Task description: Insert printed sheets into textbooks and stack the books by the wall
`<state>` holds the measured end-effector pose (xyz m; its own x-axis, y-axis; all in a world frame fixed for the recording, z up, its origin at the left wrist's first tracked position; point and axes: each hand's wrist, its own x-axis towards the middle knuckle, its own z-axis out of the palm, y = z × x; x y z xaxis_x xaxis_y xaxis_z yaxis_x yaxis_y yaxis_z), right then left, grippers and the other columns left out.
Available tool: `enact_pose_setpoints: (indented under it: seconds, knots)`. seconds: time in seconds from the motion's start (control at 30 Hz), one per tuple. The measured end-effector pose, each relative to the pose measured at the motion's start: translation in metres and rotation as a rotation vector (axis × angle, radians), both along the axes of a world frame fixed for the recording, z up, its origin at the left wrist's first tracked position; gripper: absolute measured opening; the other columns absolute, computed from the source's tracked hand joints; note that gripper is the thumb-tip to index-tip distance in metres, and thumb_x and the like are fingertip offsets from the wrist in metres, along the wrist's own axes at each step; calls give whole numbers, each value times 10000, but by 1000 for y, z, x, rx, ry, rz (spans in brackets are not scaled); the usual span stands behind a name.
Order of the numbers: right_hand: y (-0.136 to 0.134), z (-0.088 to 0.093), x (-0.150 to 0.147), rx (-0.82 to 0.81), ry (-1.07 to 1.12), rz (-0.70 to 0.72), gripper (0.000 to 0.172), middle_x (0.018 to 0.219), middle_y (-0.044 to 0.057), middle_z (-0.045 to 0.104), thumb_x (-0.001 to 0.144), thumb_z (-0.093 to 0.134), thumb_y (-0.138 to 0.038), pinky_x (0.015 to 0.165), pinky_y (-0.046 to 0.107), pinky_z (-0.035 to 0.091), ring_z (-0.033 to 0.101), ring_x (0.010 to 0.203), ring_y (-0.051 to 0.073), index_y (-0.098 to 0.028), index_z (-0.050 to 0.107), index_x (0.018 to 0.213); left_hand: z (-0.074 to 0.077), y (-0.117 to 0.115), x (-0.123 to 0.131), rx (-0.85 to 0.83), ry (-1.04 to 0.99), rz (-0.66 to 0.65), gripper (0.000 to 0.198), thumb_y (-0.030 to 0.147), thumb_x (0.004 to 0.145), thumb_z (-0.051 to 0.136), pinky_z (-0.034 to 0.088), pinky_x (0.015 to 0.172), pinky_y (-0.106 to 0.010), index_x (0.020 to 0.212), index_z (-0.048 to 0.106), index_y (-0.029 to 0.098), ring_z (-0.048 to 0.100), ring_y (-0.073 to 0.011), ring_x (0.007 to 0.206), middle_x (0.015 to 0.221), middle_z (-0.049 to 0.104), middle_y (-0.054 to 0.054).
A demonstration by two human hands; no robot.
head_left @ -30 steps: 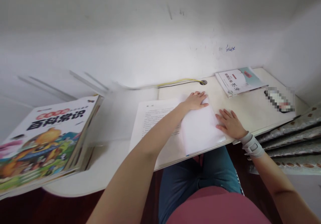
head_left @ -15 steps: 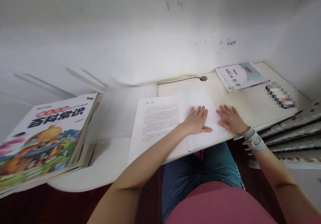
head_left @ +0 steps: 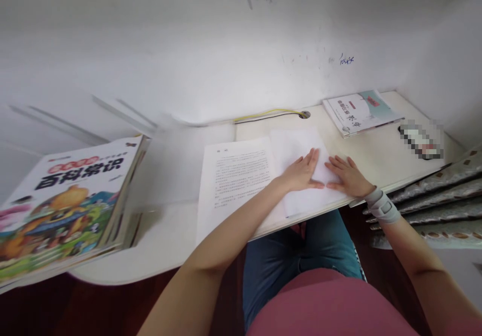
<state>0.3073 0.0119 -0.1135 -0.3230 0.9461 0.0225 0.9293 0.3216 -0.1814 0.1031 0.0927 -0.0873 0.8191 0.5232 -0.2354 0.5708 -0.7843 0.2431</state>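
Observation:
An open book (head_left: pixel 241 162) lies on the white desk, with printed text on its left page. Over its right side is a blank white sheet (head_left: pixel 293 142); whether it is loose paper or a page I cannot tell. My left hand (head_left: pixel 302 172) rests flat on this white sheet, thumb held apart from the fingers. At the sheet's right edge, my right hand (head_left: pixel 348 176) lies palm down with its fingers spread, the tips touching the paper. A grey band circles my right wrist. Neither hand grips anything.
Thick stacked books (head_left: pixel 75 200) with a colourful cover stand at the left. Thinner booklets (head_left: pixel 361 112) lie at the back right, near a pixelated phone-like object (head_left: pixel 419 140). Yellow and black cables (head_left: pixel 271 114) run into a desk hole (head_left: pixel 304 115). Patterned fabric (head_left: pixel 444 190) borders the right side.
My left hand has slid right across the white sheet, closer to my right hand, and its fingers have drawn together. My right hand has stayed nearly in place. The view has shifted slightly.

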Motion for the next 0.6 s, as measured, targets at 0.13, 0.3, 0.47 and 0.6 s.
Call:
enact_pose_setpoints:
  seconds: [0.13, 0.3, 0.47, 0.6]
  knots:
    - [0, 0, 1, -3, 8, -1, 668, 1502, 125, 308, 876, 419, -574, 1092, 577, 184, 233, 1396, 295, -199, 358, 1426, 9, -3, -2, 81, -6, -18, 1113, 749, 758, 403, 74, 1133, -471, 1467, -103, 56, -5, -276, 1434, 1535, -20, -220]
    - [6, 4, 7, 9, -3, -10, 624, 1508, 136, 287, 890, 424, -538, 1087, 546, 228, 220, 1399, 300, -186, 396, 1405, 16, -13, -22, 155, 142, 78, 1080, 803, 737, 336, -30, 1103, -578, 1467, 165, 25, 48, -363, 1421, 1518, 137, -246]
    - [14, 8, 11, -32, -56, 36, 630, 1508, 127, 287, 894, 419, -539, 1093, 563, 199, 224, 1397, 303, -195, 370, 1420, 4, -14, -22, 128, 134, 61, 1074, 801, 744, 317, 7, 1105, -586, 1473, 146, 30, 48, -372, 1419, 1522, 131, -240]
    - [13, 8, 13, -33, -42, 60, 633, 1515, 113, 277, 894, 409, -550, 1089, 575, 194, 221, 1399, 297, -207, 361, 1424, 1, -15, -12, 94, 118, 45, 1089, 795, 756, 295, 16, 1114, -567, 1467, 108, -8, 41, -346, 1425, 1523, 68, -249]
